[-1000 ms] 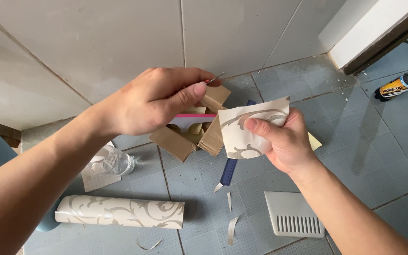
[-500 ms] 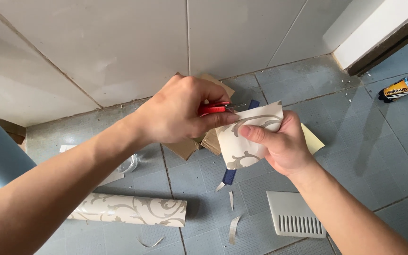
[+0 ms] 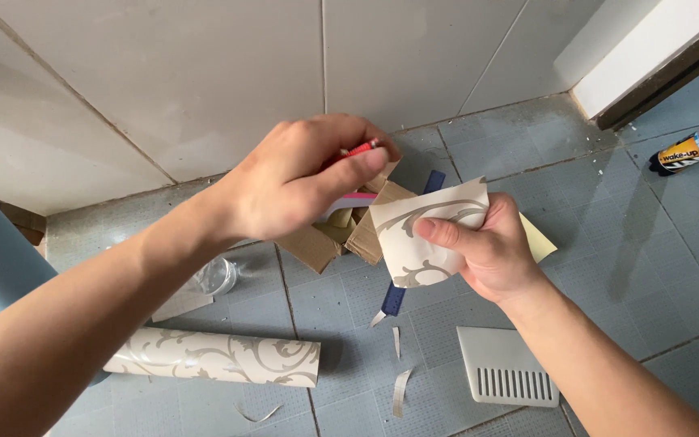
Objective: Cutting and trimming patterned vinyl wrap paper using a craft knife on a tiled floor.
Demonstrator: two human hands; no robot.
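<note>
Far left on the tiled floor (image 3: 608, 243): a patterned wallpaper roll (image 3: 220, 358) lying flat. Above the open cardboard box (image 3: 341, 235): left hand (image 3: 301, 178), closed around a red-handled tool (image 3: 359, 150). Just right, nearly touching: right hand (image 3: 487, 251), pinching a cut piece of patterned paper (image 3: 426, 231) upright. Below: blue knife (image 3: 394, 298), paper scraps (image 3: 400, 390), white vent cover (image 3: 507, 374).

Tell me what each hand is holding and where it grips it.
The right hand pinches a patterned paper piece by its right edge. The left hand grips a red-handled tool by its handle; its kind cannot be told.
</note>
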